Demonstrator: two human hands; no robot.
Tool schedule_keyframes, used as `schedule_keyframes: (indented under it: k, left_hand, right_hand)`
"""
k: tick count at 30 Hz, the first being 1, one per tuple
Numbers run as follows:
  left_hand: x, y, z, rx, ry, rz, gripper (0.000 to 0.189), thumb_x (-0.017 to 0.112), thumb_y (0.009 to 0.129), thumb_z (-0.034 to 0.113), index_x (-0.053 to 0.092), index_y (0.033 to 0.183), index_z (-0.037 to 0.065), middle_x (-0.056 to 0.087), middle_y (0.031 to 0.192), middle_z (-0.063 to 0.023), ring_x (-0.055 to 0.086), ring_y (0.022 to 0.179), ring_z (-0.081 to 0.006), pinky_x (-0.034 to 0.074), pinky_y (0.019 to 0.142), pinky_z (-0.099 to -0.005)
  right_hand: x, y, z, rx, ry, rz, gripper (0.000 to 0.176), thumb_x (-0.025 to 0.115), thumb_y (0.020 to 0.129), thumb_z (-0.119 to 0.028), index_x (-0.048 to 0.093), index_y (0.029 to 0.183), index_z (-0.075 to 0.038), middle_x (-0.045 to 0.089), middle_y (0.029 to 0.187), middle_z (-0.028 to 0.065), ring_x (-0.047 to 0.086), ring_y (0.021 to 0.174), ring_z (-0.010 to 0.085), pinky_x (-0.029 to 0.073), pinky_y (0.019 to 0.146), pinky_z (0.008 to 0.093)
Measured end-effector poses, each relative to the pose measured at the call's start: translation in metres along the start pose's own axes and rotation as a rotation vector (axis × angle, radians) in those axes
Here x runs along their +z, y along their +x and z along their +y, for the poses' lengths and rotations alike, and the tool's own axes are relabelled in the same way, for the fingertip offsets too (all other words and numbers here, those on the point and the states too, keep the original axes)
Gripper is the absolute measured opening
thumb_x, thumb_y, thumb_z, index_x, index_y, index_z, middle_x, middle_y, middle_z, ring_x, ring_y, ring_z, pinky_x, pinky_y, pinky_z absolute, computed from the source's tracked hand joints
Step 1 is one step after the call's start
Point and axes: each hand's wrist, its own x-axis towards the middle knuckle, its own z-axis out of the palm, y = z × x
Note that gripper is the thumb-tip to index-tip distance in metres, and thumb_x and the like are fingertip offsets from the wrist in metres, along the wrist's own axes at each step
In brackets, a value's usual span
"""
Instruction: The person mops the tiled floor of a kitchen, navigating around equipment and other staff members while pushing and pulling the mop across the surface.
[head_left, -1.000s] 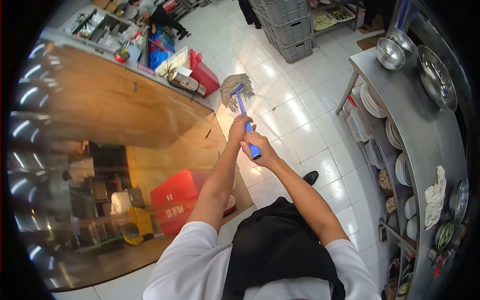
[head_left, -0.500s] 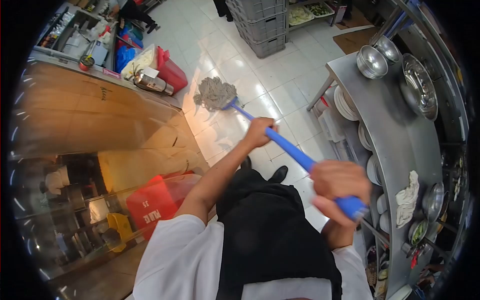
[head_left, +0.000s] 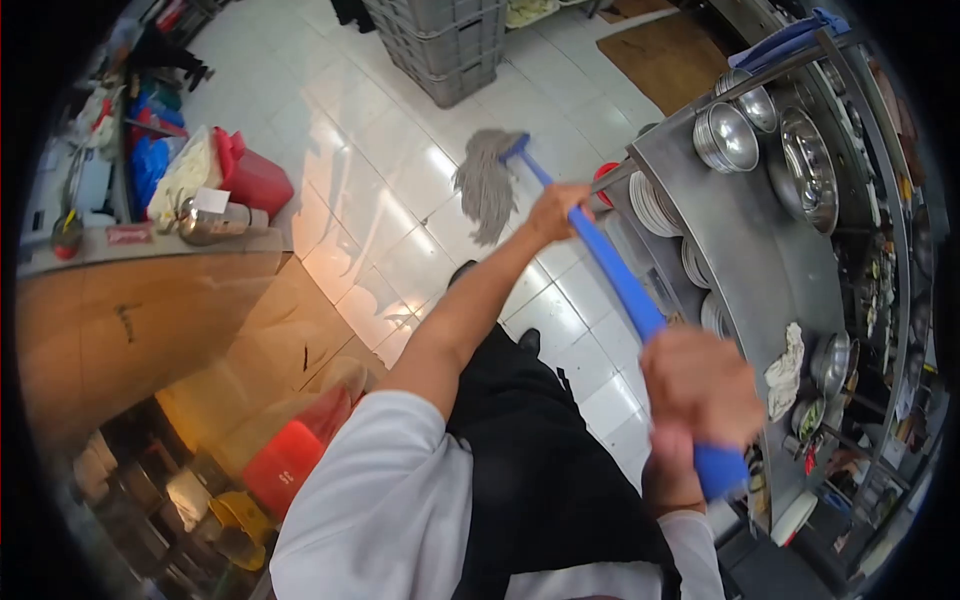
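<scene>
Kitchen, white tiled floor, seen from above.
- Mop head: grey strings, lying on the floor just beside the steel worktop.
- Blue handle: slants from the mop head back toward the person.
- Left hand: arm outstretched, fingers wrapped round the handle partway down.
- Right hand: blurred, fist closed round the handle near its upper end.
- Worktop: carries metal bowls and a white cloth; stacked plates beneath.
- Grey crates: stacked, beyond the mop head.
- Red bin: at left, near a wooden counter.
</scene>
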Motion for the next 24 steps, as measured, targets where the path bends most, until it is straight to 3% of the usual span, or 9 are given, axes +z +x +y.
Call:
schedule_keyframes:
  k: [4,5,6,9,14,18,21,23,24]
  left_hand:
    - [-0.028,0.057,-0.096,-0.088,0.052,0.034,0.018,0.068,0.076,0.011,0.052,0.075,0.003,0.055,0.071,-0.0147,0.06,0.065,-0.0345,0.048,0.061,-0.0416]
    - [-0.029,0.062,-0.119,-0.182,0.045,0.066,0.017,0.07,0.077,0.011,0.055,0.075,0.003,0.056,0.073,-0.0155,0.06,0.068,-0.0352,0.049,0.063,-0.0416]
    - [-0.03,0.06,-0.133,-0.277,0.039,0.085,0.016,0.071,0.078,0.011,0.057,0.076,0.002,0.058,0.076,-0.0163,0.06,0.071,-0.0358,0.049,0.065,-0.0415]
    - [-0.055,0.062,-0.139,-0.245,0.048,-0.08,0.017,0.073,0.079,0.011,0.06,0.073,0.004,0.061,0.077,-0.0157,0.06,0.074,-0.0361,0.049,0.067,-0.0411]
    - [-0.074,0.037,-0.061,-0.258,-0.018,-0.07,0.017,0.073,0.074,0.005,0.06,0.065,0.007,0.062,0.069,-0.011,0.063,0.08,-0.0341,0.049,0.072,-0.0414]
    - [-0.094,0.025,0.02,-0.146,-0.024,-0.163,0.023,0.073,0.073,0.006,0.054,0.06,0.009,0.06,0.064,-0.0083,0.062,0.069,-0.0304,0.048,0.064,-0.0407]
    - [-0.095,0.021,0.007,-0.022,-0.035,-0.215,0.027,0.073,0.072,0.008,0.05,0.058,0.01,0.059,0.062,-0.0072,0.059,0.057,-0.0283,0.047,0.055,-0.0403]
    - [-0.094,0.024,-0.022,0.096,-0.019,-0.187,0.027,0.075,0.071,0.011,0.051,0.059,0.012,0.058,0.059,-0.0046,0.058,0.05,-0.0261,0.046,0.048,-0.0392]
    - [-0.093,0.031,-0.042,0.093,-0.129,-0.193,0.025,0.075,0.071,0.012,0.052,0.061,0.013,0.058,0.059,-0.0045,0.06,0.051,-0.0259,0.046,0.049,-0.0391]
  right_hand:
    - [0.017,0.022,0.113,-0.053,-0.379,0.143,0.029,0.061,0.089,0.0,0.042,0.068,-0.003,0.051,0.062,0.0089,0.049,0.052,0.0218,0.046,0.056,0.0359]
    - [0.021,0.022,0.138,0.021,-0.437,0.146,0.027,0.06,0.089,0.001,0.043,0.068,-0.003,0.053,0.063,0.0096,0.05,0.054,0.0225,0.047,0.06,0.0365]
    - [0.028,0.018,0.157,0.098,-0.494,0.161,0.026,0.059,0.089,0.002,0.044,0.068,-0.002,0.054,0.065,0.0103,0.052,0.057,0.0232,0.048,0.063,0.037]
    - [0.059,0.011,0.188,0.147,-0.532,0.278,0.023,0.06,0.086,0.004,0.045,0.069,-0.001,0.054,0.065,0.011,0.053,0.058,0.0244,0.048,0.067,0.0392]
    - [0.087,0.025,0.109,0.224,-0.508,0.347,0.023,0.066,0.083,-0.006,0.048,0.07,-0.001,0.052,0.063,0.0102,0.05,0.054,0.0259,0.046,0.062,0.0422]
    - [0.079,0.051,0.035,0.187,-0.236,0.35,0.031,0.067,0.087,-0.013,0.049,0.063,-0.005,0.046,0.048,0.0036,0.046,0.039,0.0175,0.044,0.045,0.0333]
    - [0.078,0.06,0.027,0.03,-0.144,0.408,0.035,0.065,0.092,-0.018,0.051,0.063,-0.005,0.043,0.045,0.0005,0.04,0.034,0.0154,0.04,0.039,0.0308]
    - [0.083,0.074,0.046,0.019,-0.175,0.469,0.03,0.061,0.09,-0.019,0.045,0.067,-0.012,0.043,0.044,-0.0062,0.036,0.036,0.0064,0.035,0.045,0.0229]
    - [0.09,0.079,0.063,-0.037,-0.25,0.612,0.031,0.062,0.091,-0.018,0.048,0.065,-0.009,0.045,0.045,-0.0026,0.04,0.036,0.0114,0.039,0.043,0.0274]
